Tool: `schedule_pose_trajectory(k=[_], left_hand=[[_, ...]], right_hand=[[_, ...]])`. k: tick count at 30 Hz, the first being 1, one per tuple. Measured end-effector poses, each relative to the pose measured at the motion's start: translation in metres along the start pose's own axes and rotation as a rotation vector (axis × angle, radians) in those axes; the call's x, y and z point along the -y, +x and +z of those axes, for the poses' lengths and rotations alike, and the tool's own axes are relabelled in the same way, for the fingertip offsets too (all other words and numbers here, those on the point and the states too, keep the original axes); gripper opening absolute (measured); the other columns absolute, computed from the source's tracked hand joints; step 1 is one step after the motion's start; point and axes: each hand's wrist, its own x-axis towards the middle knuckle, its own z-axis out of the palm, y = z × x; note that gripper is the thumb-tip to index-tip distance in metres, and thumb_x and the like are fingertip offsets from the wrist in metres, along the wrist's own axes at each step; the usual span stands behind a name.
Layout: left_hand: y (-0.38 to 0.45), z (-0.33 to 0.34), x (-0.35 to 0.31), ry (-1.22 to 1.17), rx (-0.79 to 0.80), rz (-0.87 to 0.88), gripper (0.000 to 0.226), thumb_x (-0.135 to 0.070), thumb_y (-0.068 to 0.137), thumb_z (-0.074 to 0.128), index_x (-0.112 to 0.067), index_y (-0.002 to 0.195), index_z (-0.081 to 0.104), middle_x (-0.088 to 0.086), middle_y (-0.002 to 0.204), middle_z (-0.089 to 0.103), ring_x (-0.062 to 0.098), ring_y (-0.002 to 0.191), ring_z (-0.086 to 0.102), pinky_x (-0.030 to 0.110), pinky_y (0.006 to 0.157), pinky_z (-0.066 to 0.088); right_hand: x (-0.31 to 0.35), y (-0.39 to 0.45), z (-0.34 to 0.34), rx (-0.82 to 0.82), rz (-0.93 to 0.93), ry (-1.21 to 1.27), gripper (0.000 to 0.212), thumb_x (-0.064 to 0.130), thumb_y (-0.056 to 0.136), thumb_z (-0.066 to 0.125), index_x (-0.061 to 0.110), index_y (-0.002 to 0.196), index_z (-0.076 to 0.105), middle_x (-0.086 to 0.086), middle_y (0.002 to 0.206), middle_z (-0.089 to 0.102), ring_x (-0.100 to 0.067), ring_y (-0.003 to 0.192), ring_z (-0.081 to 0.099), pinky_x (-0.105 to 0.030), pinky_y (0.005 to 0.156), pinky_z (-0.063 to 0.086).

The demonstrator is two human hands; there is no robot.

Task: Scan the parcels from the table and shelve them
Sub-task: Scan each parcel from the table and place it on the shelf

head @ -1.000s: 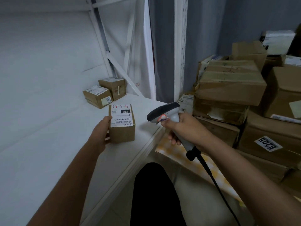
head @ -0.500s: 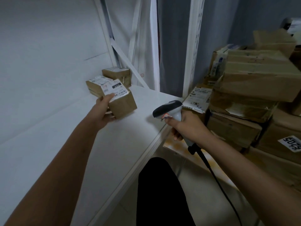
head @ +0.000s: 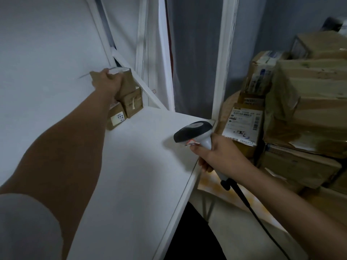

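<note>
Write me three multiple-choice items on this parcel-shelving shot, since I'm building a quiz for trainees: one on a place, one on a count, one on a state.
1. Where is the parcel in the left hand?
A. Above the two boxes at the back of the white shelf
B. On the floor
C. On the stack at right

2. How many boxes rest on the shelf under the held parcel?
A. Five
B. None
C. Two

3. What is the right hand doing?
A. Hanging idle
B. Gripping the barcode scanner
C. Pressing flat on the shelf

Answers:
1 A, the hand holds it over the corner boxes.
2 C, the box labelled 772 and the box beside it.
3 B, fingers are curled round the scanner's handle.
</note>
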Motion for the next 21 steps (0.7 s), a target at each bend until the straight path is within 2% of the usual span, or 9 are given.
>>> schedule_pose_trajectory(k=[3, 5, 7, 9, 12, 14, 16, 19, 21], left_hand=[[0.007, 0.006, 0.008, 0.211, 0.055, 0.073, 0.085, -0.036, 0.09, 0.072, -0.023, 0.159, 0.024, 0.02, 0.163, 0.014, 0.039, 0.151, 0.015, 0.045, 0.123, 0.024], [0.013, 0.008, 0.011, 0.274, 0.007, 0.138, 0.079, -0.031, 0.092, 0.071, -0.02, 0.157, 0.028, 0.023, 0.162, 0.009, 0.042, 0.146, 0.028, 0.042, 0.121, 0.027], [0.017, 0.01, 0.015, 0.245, -0.03, 0.209, 0.07, -0.025, 0.092, 0.069, -0.02, 0.153, 0.036, 0.022, 0.158, 0.014, 0.041, 0.134, 0.044, 0.039, 0.117, 0.035], [0.017, 0.011, 0.017, 0.22, -0.037, 0.257, 0.066, -0.017, 0.094, 0.066, -0.019, 0.153, 0.038, 0.022, 0.156, 0.02, 0.039, 0.131, 0.047, 0.04, 0.115, 0.037], [0.02, 0.017, 0.017, 0.298, -0.005, 0.27, 0.064, -0.015, 0.101, 0.057, -0.016, 0.158, 0.028, 0.023, 0.158, 0.028, 0.039, 0.14, 0.038, 0.042, 0.119, 0.03], [0.022, 0.021, 0.015, 0.347, 0.023, 0.261, 0.055, -0.013, 0.106, 0.048, -0.003, 0.156, 0.026, 0.024, 0.159, 0.029, 0.037, 0.146, 0.03, 0.035, 0.12, 0.018], [0.021, 0.022, 0.012, 0.409, 0.046, 0.256, 0.048, -0.013, 0.109, 0.041, 0.005, 0.152, 0.029, 0.025, 0.157, 0.032, 0.037, 0.146, 0.03, 0.034, 0.118, 0.016], [0.015, 0.017, 0.008, 0.458, 0.063, 0.278, 0.056, -0.018, 0.106, 0.05, 0.002, 0.154, 0.028, 0.023, 0.157, 0.034, 0.037, 0.144, 0.033, 0.04, 0.118, 0.023], [0.002, 0.013, 0.002, 0.414, 0.056, 0.291, 0.062, -0.013, 0.102, 0.057, 0.002, 0.154, 0.027, 0.023, 0.157, 0.034, 0.038, 0.144, 0.032, 0.041, 0.121, 0.022]], right_hand=[[-0.002, 0.004, 0.006, 0.003, 0.014, -0.005, 0.02, 0.035, 0.095, 0.064, 0.017, 0.1, 0.061, -0.003, 0.062, 0.069, -0.012, 0.049, 0.066, -0.02, 0.049, 0.05], [-0.005, 0.008, 0.007, 0.008, 0.024, -0.029, 0.02, 0.035, 0.095, 0.064, 0.016, 0.099, 0.061, -0.003, 0.062, 0.07, -0.012, 0.05, 0.066, -0.021, 0.051, 0.05], [-0.007, 0.01, 0.008, 0.01, 0.032, -0.051, 0.022, 0.037, 0.095, 0.064, 0.015, 0.097, 0.061, -0.003, 0.061, 0.069, -0.011, 0.049, 0.066, -0.021, 0.051, 0.05], [-0.007, 0.011, 0.007, 0.008, 0.038, -0.055, 0.023, 0.036, 0.095, 0.064, 0.014, 0.092, 0.061, -0.002, 0.058, 0.068, -0.011, 0.048, 0.065, -0.02, 0.051, 0.051], [-0.01, 0.011, 0.005, -0.006, 0.032, -0.072, 0.023, 0.037, 0.095, 0.064, 0.017, 0.083, 0.06, 0.001, 0.054, 0.067, -0.009, 0.047, 0.064, -0.02, 0.051, 0.051], [-0.013, 0.011, 0.004, -0.008, 0.03, -0.082, 0.022, 0.035, 0.096, 0.064, 0.018, 0.083, 0.059, 0.001, 0.053, 0.067, -0.01, 0.046, 0.064, -0.022, 0.051, 0.053], [-0.016, 0.011, 0.003, -0.004, 0.031, -0.085, 0.022, 0.035, 0.096, 0.063, 0.019, 0.082, 0.059, 0.0, 0.054, 0.067, -0.011, 0.047, 0.064, -0.025, 0.054, 0.056], [-0.019, 0.01, 0.003, 0.007, 0.027, -0.085, 0.022, 0.036, 0.096, 0.063, 0.02, 0.082, 0.058, -0.002, 0.056, 0.069, -0.013, 0.048, 0.065, -0.027, 0.056, 0.058], [-0.019, 0.011, 0.002, 0.009, 0.02, -0.078, 0.02, 0.035, 0.096, 0.064, 0.02, 0.085, 0.058, -0.002, 0.056, 0.068, -0.013, 0.048, 0.065, -0.026, 0.054, 0.056]])
